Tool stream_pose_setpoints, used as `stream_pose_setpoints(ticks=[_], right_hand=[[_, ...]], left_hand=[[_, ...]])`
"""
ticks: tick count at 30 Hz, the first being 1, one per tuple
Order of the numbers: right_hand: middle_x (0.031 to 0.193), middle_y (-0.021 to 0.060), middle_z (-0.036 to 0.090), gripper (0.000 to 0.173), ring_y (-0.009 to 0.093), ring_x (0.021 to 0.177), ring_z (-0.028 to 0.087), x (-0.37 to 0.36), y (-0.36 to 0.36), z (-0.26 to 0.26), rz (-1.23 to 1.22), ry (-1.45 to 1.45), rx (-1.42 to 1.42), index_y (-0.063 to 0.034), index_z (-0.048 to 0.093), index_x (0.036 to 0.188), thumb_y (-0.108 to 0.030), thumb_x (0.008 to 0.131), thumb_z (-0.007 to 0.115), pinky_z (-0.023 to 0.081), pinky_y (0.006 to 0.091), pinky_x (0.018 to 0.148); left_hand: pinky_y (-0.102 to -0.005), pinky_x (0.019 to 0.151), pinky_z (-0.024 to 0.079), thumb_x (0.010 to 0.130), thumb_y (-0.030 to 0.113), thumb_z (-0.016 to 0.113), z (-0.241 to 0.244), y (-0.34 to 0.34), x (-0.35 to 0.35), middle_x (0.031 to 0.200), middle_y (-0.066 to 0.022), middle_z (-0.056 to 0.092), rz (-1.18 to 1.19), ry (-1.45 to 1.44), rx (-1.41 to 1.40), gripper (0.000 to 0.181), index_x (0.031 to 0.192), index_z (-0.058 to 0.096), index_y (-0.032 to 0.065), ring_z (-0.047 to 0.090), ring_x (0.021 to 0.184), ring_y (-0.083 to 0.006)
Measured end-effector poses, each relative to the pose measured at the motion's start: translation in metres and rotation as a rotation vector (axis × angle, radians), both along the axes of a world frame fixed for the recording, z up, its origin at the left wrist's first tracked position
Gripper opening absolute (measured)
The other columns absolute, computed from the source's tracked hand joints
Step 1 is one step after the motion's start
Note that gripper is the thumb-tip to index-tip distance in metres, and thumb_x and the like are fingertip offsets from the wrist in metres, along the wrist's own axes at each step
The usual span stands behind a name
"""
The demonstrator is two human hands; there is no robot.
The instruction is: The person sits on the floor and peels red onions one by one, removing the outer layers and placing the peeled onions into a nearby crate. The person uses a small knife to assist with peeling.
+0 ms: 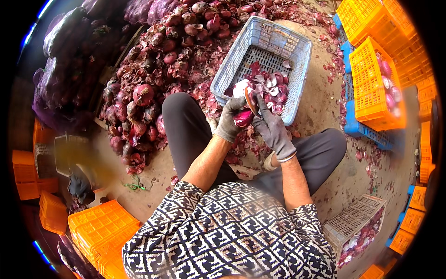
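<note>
Both my hands wear grey gloves and meet above the near end of a pale blue plastic crate [302, 66]. My left hand [228, 120] grips a red onion [243, 118], whose glossy magenta side shows below the fingers. A white rounded piece [241, 88] shows just above that hand; whether it belongs to the same onion I cannot tell. In my right hand [273, 129] is a small knife [250, 99] with a brownish-orange part, close against the onion; fingers hide much of it. Onion pieces and loose skins [270, 85] lie inside the crate.
A heap of red onions [143, 95] spreads left and ahead, with mesh sacks [59, 90] behind. An orange crate of peeled onions [373, 90] stands on blue pallets [366, 130] at right. Stacked orange crates [101, 226] are lower left; a grey crate [352, 216] of onion scraps stands lower right.
</note>
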State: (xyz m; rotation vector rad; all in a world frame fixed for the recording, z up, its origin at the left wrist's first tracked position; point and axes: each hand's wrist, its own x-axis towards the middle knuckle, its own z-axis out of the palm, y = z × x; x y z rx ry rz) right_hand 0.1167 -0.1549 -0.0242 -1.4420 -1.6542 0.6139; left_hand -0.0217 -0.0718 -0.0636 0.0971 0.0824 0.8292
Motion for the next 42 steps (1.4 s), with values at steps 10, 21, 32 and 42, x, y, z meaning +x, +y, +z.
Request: stream_pose_setpoints(ticks=[10, 21, 32, 42], right_hand=[[0.094, -0.0029, 0.058, 0.041, 0.006, 0.084, 0.053, -0.005, -0.004, -0.01, -0.062, 0.866, -0.318, 0.0024, 0.051, 0.131, -0.008, 0.091, 0.052, 0.046, 0.0201, 0.076], [0.074, 0.0088, 0.063, 0.054, 0.015, 0.056, 0.058, 0.039, 0.017, 0.0, -0.466, 0.427, -0.355, -0.0001, 0.045, 0.133, -0.037, 0.095, 0.054, 0.045, 0.0273, 0.049], [0.099, 0.0028, 0.063, 0.041, 0.01, 0.088, 0.058, -0.01, -0.009, -0.008, -0.171, 0.812, -0.351, 0.0015, 0.057, 0.125, -0.009, 0.085, 0.059, 0.049, 0.0251, 0.082], [0.109, 0.0068, 0.065, 0.061, 0.011, 0.082, 0.061, -0.022, -0.011, -0.013, -0.266, 0.79, 0.005, -0.0018, 0.045, 0.137, 0.003, 0.079, 0.064, 0.052, 0.0233, 0.07]], left_hand=[[-0.0375, 0.094, 0.049, 0.079, 0.007, 0.062, 0.012, -0.003, 0.009, 0.105, -0.0107, 0.063, 0.166, 0.195, 0.232, 0.046, 0.123, 0.051, -0.0014, 0.062, 0.096, -0.025], [-0.0324, 0.077, 0.055, 0.083, 0.011, 0.066, 0.017, 0.002, 0.011, 0.106, -0.0137, 0.065, 0.122, 0.224, 0.071, 0.041, 0.121, 0.054, -0.0004, 0.065, 0.083, -0.0218], [-0.0356, 0.076, 0.053, 0.085, 0.014, 0.06, 0.012, 0.007, 0.013, 0.091, -0.0098, 0.063, 0.266, 0.463, 0.142, 0.033, 0.113, 0.054, -0.0015, 0.063, 0.078, -0.0228], [-0.0484, 0.085, 0.051, 0.092, 0.027, 0.053, 0.022, -0.003, 0.009, 0.096, -0.0222, 0.062, 0.091, 0.261, -0.137, 0.036, 0.116, 0.048, 0.0, 0.063, 0.089, -0.0354]])
